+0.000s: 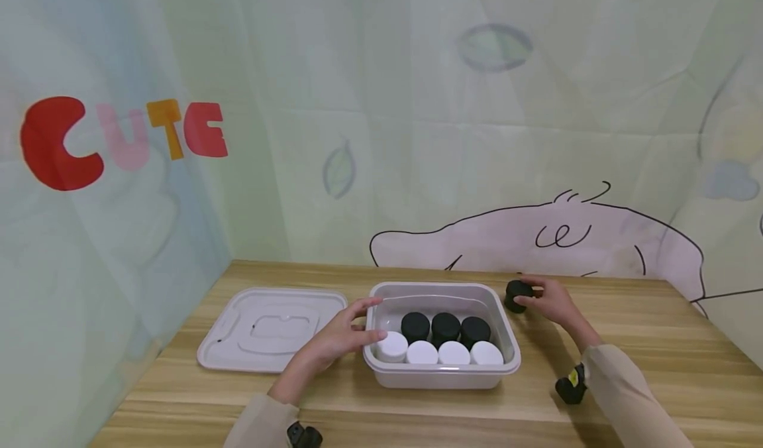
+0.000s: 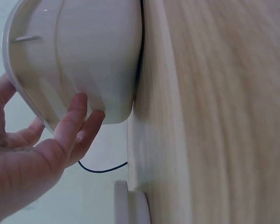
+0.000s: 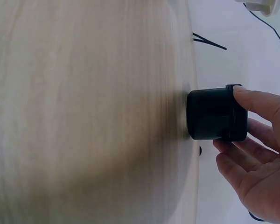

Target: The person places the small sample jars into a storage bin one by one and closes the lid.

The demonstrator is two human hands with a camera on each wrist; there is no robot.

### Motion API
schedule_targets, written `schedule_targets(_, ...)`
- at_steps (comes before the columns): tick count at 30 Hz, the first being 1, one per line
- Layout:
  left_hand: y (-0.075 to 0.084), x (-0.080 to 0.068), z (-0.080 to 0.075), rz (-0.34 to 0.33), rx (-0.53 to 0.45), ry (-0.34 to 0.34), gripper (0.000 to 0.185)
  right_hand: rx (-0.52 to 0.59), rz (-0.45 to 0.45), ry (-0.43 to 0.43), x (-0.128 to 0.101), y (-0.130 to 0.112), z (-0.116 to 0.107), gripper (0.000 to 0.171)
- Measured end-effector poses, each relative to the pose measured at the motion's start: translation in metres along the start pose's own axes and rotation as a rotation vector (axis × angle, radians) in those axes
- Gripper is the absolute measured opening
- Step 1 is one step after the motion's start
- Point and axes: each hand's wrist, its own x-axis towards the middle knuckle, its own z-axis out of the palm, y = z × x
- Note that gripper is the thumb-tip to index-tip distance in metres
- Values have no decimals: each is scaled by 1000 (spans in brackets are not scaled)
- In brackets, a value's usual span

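While the left hand (image 1: 336,342) rests its straight, relaxed fingers (image 2: 72,121) against the left end wall of the plastic bin (image 1: 441,375), the right hand (image 1: 551,300) pinches the lid of a black jar (image 1: 517,295) between thumb and fingertips — that jar stands on the table (image 1: 656,342) just beyond the bin's far right corner. Inside the bin sit three black-lidded jars (image 1: 445,327) in the back row and four white-lidded jars (image 1: 438,352) in the front row, touching side by side — the bin's lid (image 1: 268,329) lies flat on the table just to its left.
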Motion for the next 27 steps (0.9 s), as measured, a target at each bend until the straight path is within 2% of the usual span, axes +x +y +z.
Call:
schedule_targets(5, -1, 1, 0, 4, -7, -8, 65, -7, 1, 14, -1, -2, -5, 59)
schedule_targets(15, 1, 0, 0, -8, 16, 7, 64, -40, 51, 14, -6, -31, -15, 56)
schedule_targets(27, -1, 0, 0, 2, 21, 9, 63, -25, -31, 72, -15, -70, -28, 53)
